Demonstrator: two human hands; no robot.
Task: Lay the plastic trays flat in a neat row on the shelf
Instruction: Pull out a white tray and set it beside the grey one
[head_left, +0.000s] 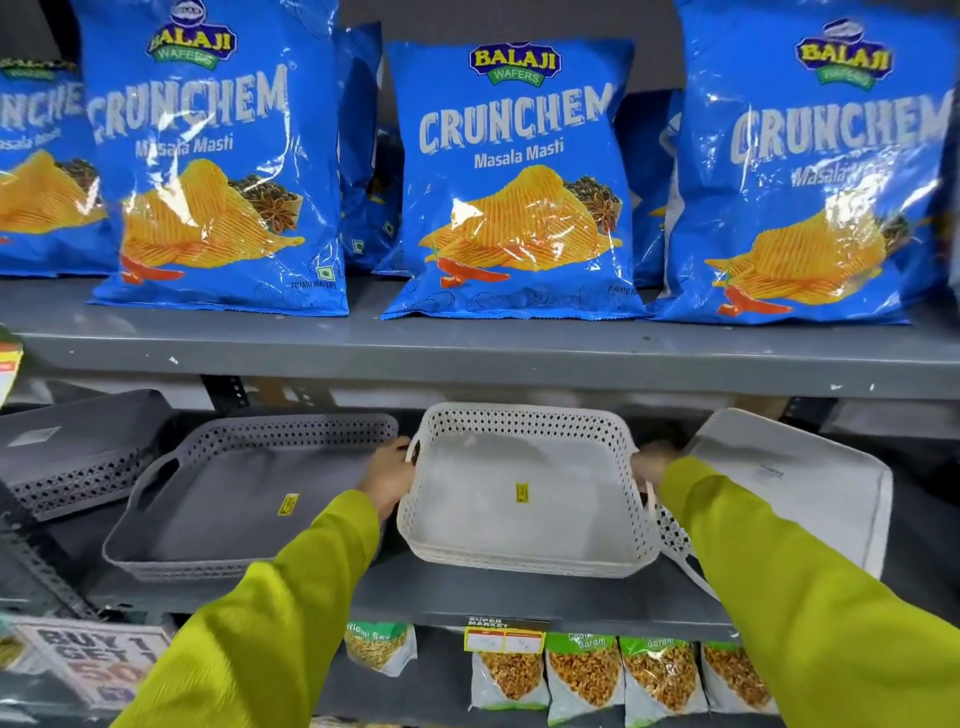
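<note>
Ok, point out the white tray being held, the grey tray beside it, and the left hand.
white tray (498, 525): head view, on its flat floor.
grey tray (234, 493): head view, on its flat floor.
left hand (389, 480): head view, on the back of the hand.

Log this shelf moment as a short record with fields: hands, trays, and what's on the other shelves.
left hand: on left handle of white tray stack
right hand: on its right handle
grey tray stack: flat, left of white
far-left grey tray: upside down, tilted
right white tray: upside down, tilted
upper shelf: blue chip bags
lower shelf: snack packets
</note>
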